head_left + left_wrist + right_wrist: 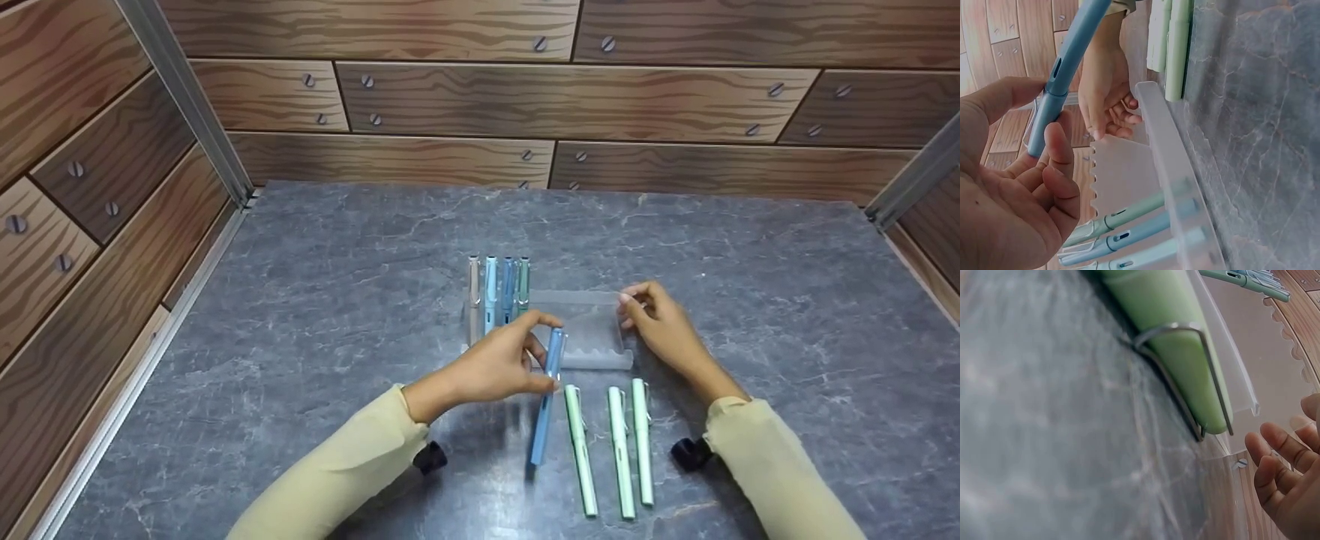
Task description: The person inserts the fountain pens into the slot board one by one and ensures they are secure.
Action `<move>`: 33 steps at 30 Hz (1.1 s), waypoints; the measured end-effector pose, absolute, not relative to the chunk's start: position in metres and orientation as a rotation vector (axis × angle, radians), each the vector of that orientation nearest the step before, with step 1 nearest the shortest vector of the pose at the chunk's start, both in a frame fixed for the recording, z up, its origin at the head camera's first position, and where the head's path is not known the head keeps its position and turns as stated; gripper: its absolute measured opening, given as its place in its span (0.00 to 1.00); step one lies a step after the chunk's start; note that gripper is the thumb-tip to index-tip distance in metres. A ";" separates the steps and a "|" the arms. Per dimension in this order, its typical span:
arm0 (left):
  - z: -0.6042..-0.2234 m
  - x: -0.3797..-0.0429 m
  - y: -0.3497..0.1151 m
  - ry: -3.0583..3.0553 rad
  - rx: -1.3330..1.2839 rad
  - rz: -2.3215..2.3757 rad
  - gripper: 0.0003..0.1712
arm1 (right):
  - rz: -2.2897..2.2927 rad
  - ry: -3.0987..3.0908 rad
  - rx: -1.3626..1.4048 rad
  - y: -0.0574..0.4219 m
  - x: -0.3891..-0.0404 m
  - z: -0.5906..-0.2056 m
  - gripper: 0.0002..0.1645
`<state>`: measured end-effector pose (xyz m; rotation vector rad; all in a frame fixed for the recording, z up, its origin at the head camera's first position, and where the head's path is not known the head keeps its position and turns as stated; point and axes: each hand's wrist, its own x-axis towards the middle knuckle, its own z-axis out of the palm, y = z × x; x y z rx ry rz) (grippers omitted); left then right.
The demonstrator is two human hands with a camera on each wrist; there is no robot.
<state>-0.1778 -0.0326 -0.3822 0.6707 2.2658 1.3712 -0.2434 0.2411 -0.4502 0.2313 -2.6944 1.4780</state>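
My left hand [499,364] pinches a blue pen [541,435] near its clip end, the long barrel slanting down toward the front. Behind it lies a clear notched pen tray [577,322]. At the tray's back right corner, my right hand [664,330] holds the edge between thumb and fingertip. A grey-brown pen [474,300], a light blue pen [491,292], a darker blue pen [1134,232] and a green pen [1129,212] lie side by side in the tray's left part. Its right part shows bare plastic.
In front of the tray, three pale green pens lie on the grey marbled table: a left one [581,457], a middle one [621,457] and a right one [643,450]. Wood-patterned panels [450,97] stand behind and at the sides.
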 end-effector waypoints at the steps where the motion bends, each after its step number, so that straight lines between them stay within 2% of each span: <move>1: -0.382 -0.179 -0.032 2.278 0.673 1.367 0.39 | 1.477 -2.694 0.231 0.241 -0.243 -0.450 0.17; 17: -0.372 -0.191 -0.031 2.554 0.717 1.218 0.41 | 1.510 -2.690 0.199 0.240 -0.242 -0.449 0.18; 33: -0.370 -0.202 -0.031 2.752 0.835 1.177 0.38 | 1.455 -2.734 0.185 0.241 -0.244 -0.448 0.17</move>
